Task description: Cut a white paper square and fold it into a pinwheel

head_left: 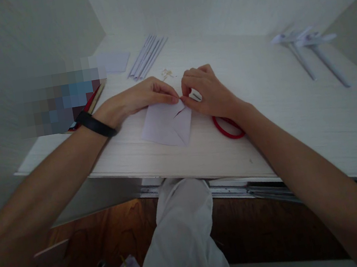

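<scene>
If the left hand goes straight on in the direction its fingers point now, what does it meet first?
The left hand points rightward across the white paper. It would most likely meet the right hand first: their fingertips already nearly touch at the paper's top edge.

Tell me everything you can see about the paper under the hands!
The paper is a small pale, lilac-white square, lying flat on the light wooden desk with one corner pointing toward the person. It has a short slit near its top corner. The left hand and right hand pinch that top corner together.
</scene>
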`<state>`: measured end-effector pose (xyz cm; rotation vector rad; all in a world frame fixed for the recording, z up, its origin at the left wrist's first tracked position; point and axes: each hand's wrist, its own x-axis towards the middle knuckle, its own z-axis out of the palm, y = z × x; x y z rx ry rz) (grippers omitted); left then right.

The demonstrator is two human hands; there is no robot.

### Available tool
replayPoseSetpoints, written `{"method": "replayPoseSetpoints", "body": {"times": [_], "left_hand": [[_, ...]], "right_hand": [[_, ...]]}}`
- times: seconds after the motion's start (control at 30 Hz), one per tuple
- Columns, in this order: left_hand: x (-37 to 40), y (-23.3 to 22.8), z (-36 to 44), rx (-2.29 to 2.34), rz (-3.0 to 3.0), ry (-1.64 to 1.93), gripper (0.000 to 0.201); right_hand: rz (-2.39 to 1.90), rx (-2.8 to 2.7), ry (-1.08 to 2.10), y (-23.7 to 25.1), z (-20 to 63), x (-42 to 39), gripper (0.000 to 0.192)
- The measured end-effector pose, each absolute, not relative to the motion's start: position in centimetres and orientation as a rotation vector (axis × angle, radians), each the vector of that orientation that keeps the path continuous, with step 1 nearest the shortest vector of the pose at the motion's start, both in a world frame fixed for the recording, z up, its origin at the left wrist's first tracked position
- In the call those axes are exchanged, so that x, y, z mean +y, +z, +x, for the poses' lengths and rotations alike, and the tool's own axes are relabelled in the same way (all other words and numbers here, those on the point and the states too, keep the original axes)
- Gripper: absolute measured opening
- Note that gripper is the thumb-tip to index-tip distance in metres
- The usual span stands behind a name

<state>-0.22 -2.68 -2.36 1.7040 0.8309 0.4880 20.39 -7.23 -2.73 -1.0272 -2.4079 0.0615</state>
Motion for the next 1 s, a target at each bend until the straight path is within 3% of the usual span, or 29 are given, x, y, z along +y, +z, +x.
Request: {"method": "replayPoseSetpoints", "body": {"times": [1.0], "left_hand": [[-2.64, -2.56, -0.11, 0.7, 1.728, 0.499, 0.006]], "right_hand": [[-1.054, -2.541, -0.194, -2.4, 20.25, -7.02, 0.008]]}}
